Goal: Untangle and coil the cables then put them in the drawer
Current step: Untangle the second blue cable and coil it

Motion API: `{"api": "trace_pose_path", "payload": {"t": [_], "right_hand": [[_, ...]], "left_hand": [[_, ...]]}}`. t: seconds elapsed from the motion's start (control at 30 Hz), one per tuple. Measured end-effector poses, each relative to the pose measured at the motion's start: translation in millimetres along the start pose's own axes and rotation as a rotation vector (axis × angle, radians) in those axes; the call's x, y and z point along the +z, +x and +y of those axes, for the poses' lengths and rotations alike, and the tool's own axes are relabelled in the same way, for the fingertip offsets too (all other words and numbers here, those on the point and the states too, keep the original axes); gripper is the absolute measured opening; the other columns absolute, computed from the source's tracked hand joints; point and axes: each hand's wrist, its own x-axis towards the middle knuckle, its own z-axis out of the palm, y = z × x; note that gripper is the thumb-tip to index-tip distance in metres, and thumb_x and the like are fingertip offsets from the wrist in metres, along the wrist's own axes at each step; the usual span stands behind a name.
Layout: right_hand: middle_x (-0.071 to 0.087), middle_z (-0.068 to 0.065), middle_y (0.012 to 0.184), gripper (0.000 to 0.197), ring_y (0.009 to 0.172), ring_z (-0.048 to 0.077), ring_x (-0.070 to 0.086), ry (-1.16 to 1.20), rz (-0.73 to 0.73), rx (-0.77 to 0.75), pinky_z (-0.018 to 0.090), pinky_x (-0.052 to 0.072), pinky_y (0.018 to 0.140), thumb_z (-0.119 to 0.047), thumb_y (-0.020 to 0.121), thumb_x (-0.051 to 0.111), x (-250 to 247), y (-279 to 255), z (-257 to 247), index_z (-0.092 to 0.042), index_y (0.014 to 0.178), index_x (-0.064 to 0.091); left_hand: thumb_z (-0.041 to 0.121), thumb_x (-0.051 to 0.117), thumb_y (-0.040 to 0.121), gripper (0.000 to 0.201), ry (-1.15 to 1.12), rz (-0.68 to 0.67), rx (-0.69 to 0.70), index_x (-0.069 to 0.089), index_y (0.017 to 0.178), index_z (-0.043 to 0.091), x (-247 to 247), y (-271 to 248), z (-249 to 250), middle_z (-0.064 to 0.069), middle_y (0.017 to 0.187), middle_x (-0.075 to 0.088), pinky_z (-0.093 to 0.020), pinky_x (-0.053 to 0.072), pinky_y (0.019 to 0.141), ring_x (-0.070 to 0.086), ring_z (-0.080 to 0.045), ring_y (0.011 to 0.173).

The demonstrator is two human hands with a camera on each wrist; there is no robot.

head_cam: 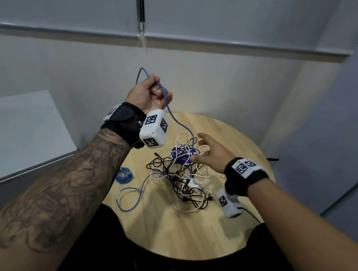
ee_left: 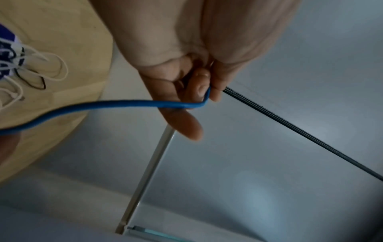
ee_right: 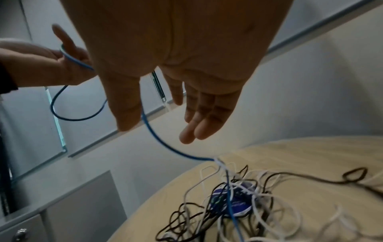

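Cables in a tangled heap (head_cam: 179, 177) of thin black and white cords lie on the far half of the round, pale wooden table (head_cam: 188, 237), knotted over a purple oval disc (head_cam: 182, 154) with white print. One smooth, round blue cable (head_cam: 175, 119) rises out of the heap to the left hand (head_cam: 149, 93), held high over the table's far left edge; thumb and curled fingers pinch it, a short loop arching above the fist. A small coiled blue cable (head_cam: 125, 175) rests at the table's left edge. Just above the heap, the right hand (head_cam: 210, 154) hovers wide open, fingers straight and slightly spread, holding nothing.
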Motion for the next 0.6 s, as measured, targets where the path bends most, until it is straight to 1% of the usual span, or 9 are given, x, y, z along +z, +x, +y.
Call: {"api": "trace_pose_path", "payload": {"t": [0.07,0.13,0.2,0.3,0.4,0.43,0.47,0.53,0.6], "right_hand": [[0.063,-0.002,0.12,0.044,0.097,0.016,0.064,0.009,-0.031,-0.031,0.033,0.05,0.092,-0.03,0.092,0.068,10.5,5.4,-8.5,-0.018,0.133,0.058],[0.073,0.007,0.101,0.019,0.082,0.015,0.066,0.04,-0.056,-0.045,0.029,0.051,0.078,-0.025,0.097,0.061,9.6,6.6,-13.4,-0.012,0.108,0.071],[0.074,0.006,0.088,0.016,0.069,0.011,0.064,0.124,0.021,-0.036,0.026,0.05,0.068,-0.022,0.099,0.059,-2.1,9.2,-12.9,-0.013,0.096,0.072],[0.066,0.001,0.074,0.017,0.052,0.003,0.056,0.366,0.258,-0.027,0.027,0.047,0.062,-0.016,0.1,0.056,-36.7,13.5,-21.2,-0.018,0.087,0.068],[0.063,0.0,0.072,0.013,0.05,0.003,0.052,0.433,0.402,-0.091,0.024,0.049,0.059,-0.014,0.094,0.065,-62.5,17.3,-46.1,-0.019,0.082,0.067],[0.063,-0.001,0.072,0.01,0.052,0.001,0.053,0.426,0.417,-0.124,0.021,0.05,0.058,-0.013,0.091,0.068,-66.6,17.3,-57.2,-0.018,0.083,0.068],[0.063,-0.002,0.073,0.008,0.054,-0.001,0.054,0.429,0.412,-0.163,0.018,0.05,0.058,-0.01,0.089,0.071,-68.3,17.2,-68.5,-0.016,0.085,0.068],[0.064,-0.003,0.075,0.011,0.058,-0.004,0.057,0.434,0.377,-0.248,0.015,0.05,0.06,-0.002,0.084,0.073,-67.5,15.1,-89.0,-0.011,0.09,0.069],[0.067,-0.003,0.077,0.014,0.065,-0.003,0.059,0.399,0.368,-0.329,0.015,0.05,0.067,0.001,0.082,0.074,-64.2,10.8,-104.3,-0.009,0.092,0.07]], "left_hand": [[0.026,0.04,0.104,0.035,-0.014,-0.031,-0.011,0.05,0.074,0.01,5.0,-1.6,-1.7,0.003,0.049,0.031,-0.027,0.053,0.051,0.038,-0.008,0.042],[0.028,0.041,0.103,0.034,0.016,-0.032,-0.008,0.05,0.074,0.012,3.6,-1.5,-0.4,0.003,0.05,0.031,-0.023,0.049,0.049,0.036,-0.009,0.044],[0.029,0.043,0.102,0.033,0.137,0.005,0.01,0.048,0.072,0.015,-5.8,0.7,2.6,0.005,0.048,0.03,-0.019,0.038,0.044,0.031,-0.009,0.045],[0.027,0.051,0.097,0.028,0.457,0.074,0.003,0.046,0.07,0.021,-26.4,3.3,-9.3,0.009,0.047,0.03,-0.016,0.023,0.04,0.027,-0.007,0.042],[0.013,0.063,0.089,0.012,0.95,-0.002,0.014,0.055,0.083,0.021,-36.5,-3.3,-46.1,0.006,0.058,0.04,-0.017,0.029,0.041,0.035,-0.008,0.047],[0.014,0.067,0.086,0.014,1.124,-0.075,0.0,0.059,0.095,0.021,-35.8,-8.1,-59.6,0.004,0.065,0.043,-0.019,0.033,0.044,0.04,-0.011,0.052],[0.017,0.072,0.084,0.028,1.252,-0.152,-0.026,0.058,0.109,0.021,-34.7,-11.7,-72.3,0.002,0.07,0.045,-0.021,0.036,0.048,0.045,-0.013,0.059],[0.028,0.075,0.083,0.052,1.346,-0.242,-0.047,0.05,0.128,0.023,-27.6,-16.0,-91.6,0.0,0.076,0.05,-0.024,0.039,0.054,0.051,-0.014,0.068],[0.028,0.07,0.087,0.041,1.344,-0.249,0.032,0.056,0.125,0.019,-18.1,-16.4,-98.4,0.005,0.073,0.053,-0.018,0.039,0.054,0.053,-0.006,0.066]]}}
